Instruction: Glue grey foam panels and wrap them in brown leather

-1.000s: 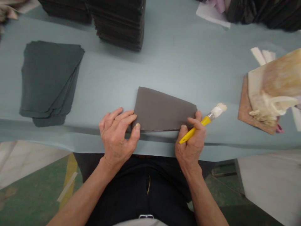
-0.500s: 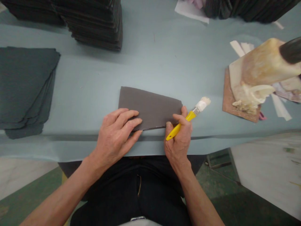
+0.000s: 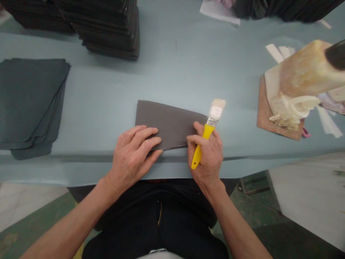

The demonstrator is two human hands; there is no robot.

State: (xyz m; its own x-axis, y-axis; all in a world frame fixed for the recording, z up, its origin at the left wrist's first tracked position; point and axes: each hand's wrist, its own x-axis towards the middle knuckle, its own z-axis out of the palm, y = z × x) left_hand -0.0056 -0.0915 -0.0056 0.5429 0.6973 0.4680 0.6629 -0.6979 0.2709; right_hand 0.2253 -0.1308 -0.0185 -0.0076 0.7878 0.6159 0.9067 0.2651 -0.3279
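A dark grey folded piece (image 3: 169, 122), of fabric or sheet material, lies at the table's front edge. My left hand (image 3: 132, 153) is closed on its near left corner, fingers on top and thumb along the front edge. In my right hand (image 3: 207, 153) is a paintbrush (image 3: 201, 149) with a yellow handle, tucked between thumb and fingers, its pale bristles pointing up and away. The fingertips of that hand also touch the right end of the grey piece, partly covering it.
Dark flat pieces (image 3: 32, 104) lie stacked at left, with taller black stacks (image 3: 113, 32) behind. At right, a glue-stained container (image 3: 302, 75) stands on a brown board (image 3: 262, 115) among paper scraps (image 3: 329, 122). More black pieces (image 3: 285, 9) sit at the far right.
The paintbrush has swung more upright, its bristles moving left and away from me. My right fingers have shifted left onto the grey piece. My left hand is nearly unchanged.
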